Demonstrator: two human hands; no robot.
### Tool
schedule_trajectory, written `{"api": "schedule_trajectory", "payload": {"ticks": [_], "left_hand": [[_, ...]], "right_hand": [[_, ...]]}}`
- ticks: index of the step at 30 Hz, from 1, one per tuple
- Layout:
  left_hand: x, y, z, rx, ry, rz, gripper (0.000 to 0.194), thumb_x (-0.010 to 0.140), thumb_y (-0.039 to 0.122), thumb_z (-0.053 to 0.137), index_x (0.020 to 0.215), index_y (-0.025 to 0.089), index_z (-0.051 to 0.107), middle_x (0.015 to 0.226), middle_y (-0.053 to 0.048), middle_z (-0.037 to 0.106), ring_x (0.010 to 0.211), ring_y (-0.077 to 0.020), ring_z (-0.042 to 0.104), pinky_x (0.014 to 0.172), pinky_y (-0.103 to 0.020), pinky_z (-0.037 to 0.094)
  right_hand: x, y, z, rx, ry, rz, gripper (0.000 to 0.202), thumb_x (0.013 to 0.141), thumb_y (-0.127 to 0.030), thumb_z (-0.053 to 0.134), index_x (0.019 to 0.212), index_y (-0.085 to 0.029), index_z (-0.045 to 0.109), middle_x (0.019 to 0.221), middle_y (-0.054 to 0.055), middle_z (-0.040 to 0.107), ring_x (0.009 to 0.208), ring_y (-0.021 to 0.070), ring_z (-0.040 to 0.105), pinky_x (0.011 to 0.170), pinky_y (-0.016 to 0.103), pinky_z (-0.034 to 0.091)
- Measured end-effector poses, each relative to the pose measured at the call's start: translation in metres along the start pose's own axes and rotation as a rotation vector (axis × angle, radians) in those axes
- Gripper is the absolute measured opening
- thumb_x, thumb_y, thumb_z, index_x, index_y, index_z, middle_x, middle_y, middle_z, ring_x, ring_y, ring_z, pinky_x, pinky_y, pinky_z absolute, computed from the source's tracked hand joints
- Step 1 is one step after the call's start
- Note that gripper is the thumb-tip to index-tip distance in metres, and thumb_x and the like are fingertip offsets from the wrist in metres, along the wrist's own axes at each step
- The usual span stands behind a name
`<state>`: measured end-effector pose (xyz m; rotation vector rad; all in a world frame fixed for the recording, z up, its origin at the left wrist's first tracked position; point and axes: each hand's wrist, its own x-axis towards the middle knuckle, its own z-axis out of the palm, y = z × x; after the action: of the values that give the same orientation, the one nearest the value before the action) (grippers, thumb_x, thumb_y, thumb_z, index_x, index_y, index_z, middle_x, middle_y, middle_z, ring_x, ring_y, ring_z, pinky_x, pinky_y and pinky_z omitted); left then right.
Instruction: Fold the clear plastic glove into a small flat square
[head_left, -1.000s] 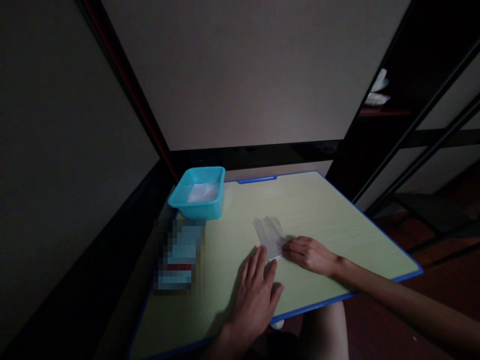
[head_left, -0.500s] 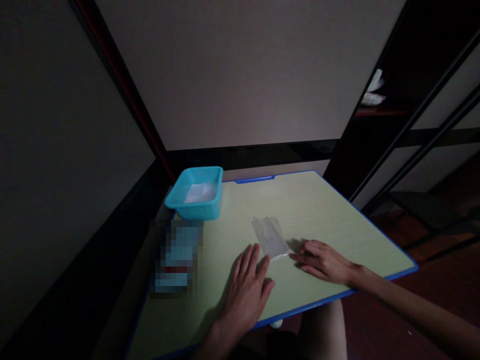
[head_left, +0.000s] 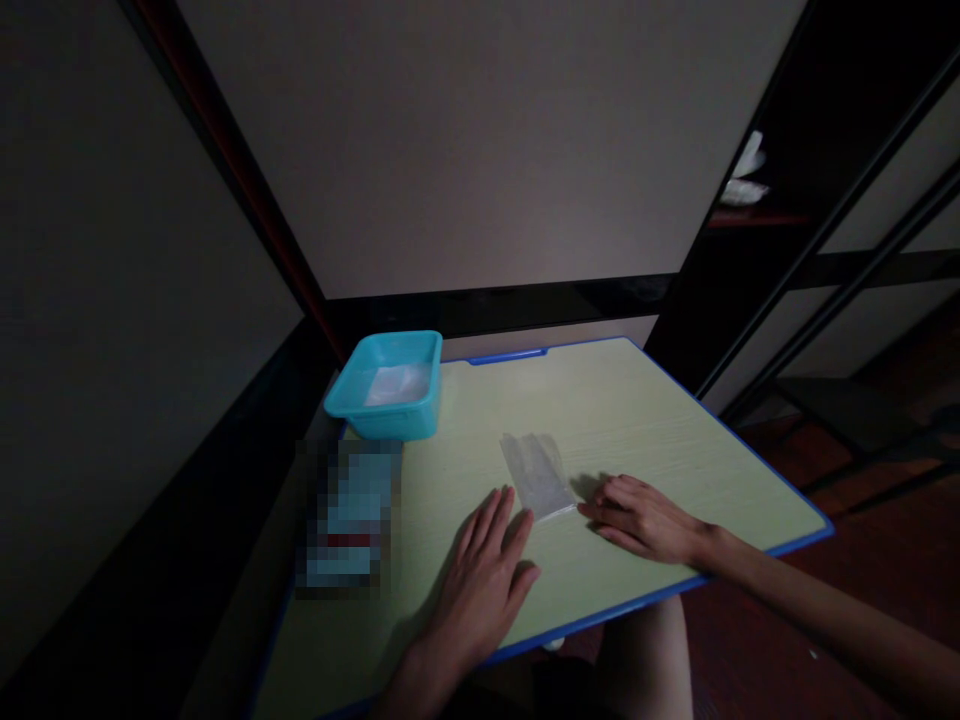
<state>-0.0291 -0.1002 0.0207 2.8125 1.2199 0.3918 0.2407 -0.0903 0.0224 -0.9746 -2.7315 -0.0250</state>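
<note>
A small clear plastic sheet or bag (head_left: pixel 538 474) lies flat near the middle of the pale green table (head_left: pixel 637 420). My left hand (head_left: pixel 484 575) rests palm down on the table just left of and below the sheet, fingers spread, holding nothing. My right hand (head_left: pixel 643 520) lies on the table right of the sheet, its fingertips close to the sheet's lower right corner; whether they touch it I cannot tell.
A turquoise plastic tub (head_left: pixel 390 384) with something pale inside stands at the table's far left corner. A blurred blue and red object (head_left: pixel 349 515) lies at the left edge. Dark shelf frames (head_left: pixel 825 200) rise on the right; a wall is behind.
My right hand has come off the clear sheet and slid to the right. My left hand has drawn back slightly toward me. The sheet now lies flat and uncovered.
</note>
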Motion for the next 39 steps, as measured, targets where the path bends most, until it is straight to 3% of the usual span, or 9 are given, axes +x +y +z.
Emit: {"api": "schedule_trajectory", "payload": {"ticks": [6, 10, 27, 39], "left_hand": [[0.002, 0.001, -0.001, 0.004, -0.02, 0.008, 0.05, 0.082, 0.036, 0.043, 0.129, 0.024, 0.029, 0.142, -0.007, 0.019, 0.129, -0.0245, 0.015, 0.101, -0.042, 0.028], [0.001, 0.001, 0.001, -0.001, -0.012, 0.005, 0.049, 0.082, 0.036, 0.044, 0.128, 0.024, 0.032, 0.141, -0.007, 0.02, 0.129, -0.0247, 0.016, 0.101, -0.043, 0.028], [0.002, 0.002, 0.0, -0.015, -0.02, 0.001, 0.047, 0.083, 0.035, 0.043, 0.127, 0.024, 0.032, 0.142, -0.007, 0.019, 0.129, -0.0239, 0.015, 0.102, -0.043, 0.026], [0.0, 0.0, 0.002, -0.03, -0.021, 0.002, 0.049, 0.083, 0.034, 0.043, 0.129, 0.024, 0.029, 0.142, -0.006, 0.017, 0.129, -0.0231, 0.014, 0.103, -0.041, 0.025]], "right_hand": [[0.004, -0.003, -0.001, -0.026, -0.026, 0.018, 0.042, 0.088, -0.036, 0.034, 0.124, -0.016, 0.042, 0.093, 0.01, 0.052, 0.084, 0.0198, 0.044, 0.074, 0.036, 0.037], [0.01, -0.004, -0.005, -0.015, -0.078, 0.029, 0.04, 0.087, -0.038, 0.035, 0.12, -0.018, 0.046, 0.094, 0.01, 0.051, 0.087, 0.0205, 0.043, 0.076, 0.036, 0.036], [-0.003, 0.002, 0.0, 0.004, -0.045, 0.054, 0.034, 0.088, -0.032, 0.036, 0.115, -0.016, 0.049, 0.096, 0.01, 0.05, 0.088, 0.02, 0.045, 0.076, 0.036, 0.038], [0.008, -0.001, -0.003, -0.08, -0.054, -0.018, 0.036, 0.088, -0.033, 0.036, 0.117, -0.016, 0.048, 0.097, 0.01, 0.054, 0.086, 0.0191, 0.045, 0.074, 0.034, 0.037]]}}
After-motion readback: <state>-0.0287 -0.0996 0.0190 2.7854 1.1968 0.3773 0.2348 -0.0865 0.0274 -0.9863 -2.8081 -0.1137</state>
